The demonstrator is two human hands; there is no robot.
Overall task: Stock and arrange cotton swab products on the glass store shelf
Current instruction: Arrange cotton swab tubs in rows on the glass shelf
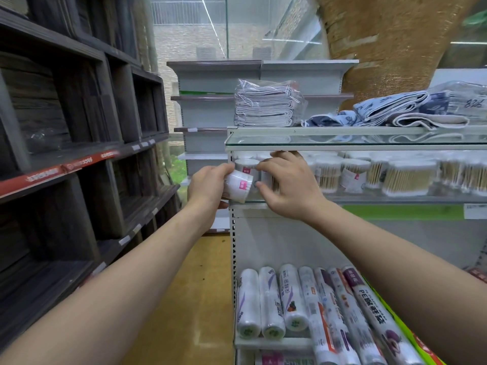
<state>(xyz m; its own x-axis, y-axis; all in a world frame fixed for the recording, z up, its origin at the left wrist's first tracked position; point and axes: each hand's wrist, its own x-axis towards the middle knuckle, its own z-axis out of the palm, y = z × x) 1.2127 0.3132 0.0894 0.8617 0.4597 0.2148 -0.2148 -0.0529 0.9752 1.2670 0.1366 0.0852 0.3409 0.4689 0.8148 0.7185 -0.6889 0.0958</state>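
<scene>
While the left hand (pixel 208 187) grips a tilted white cotton swab tub (pixel 238 187) at the glass shelf's (pixel 395 199) left end, the right hand (pixel 286 184), fingers curled, touches upright tubs (pixel 247 165) there. Further swab tubs (pixel 407 177) line the shelf rightward.

Bright, even daylight from rear windows; wide-angle bowing at edges, slight motion blur throughout.

My left hand (pixel 208 185) covers the near side of the tilted swab tub (pixel 238 187), and its label is too blurred to read. My right hand (pixel 286 184) hides the tubs behind it. The far swab packs (pixel 405 177) smear together and run off the right edge.
</scene>
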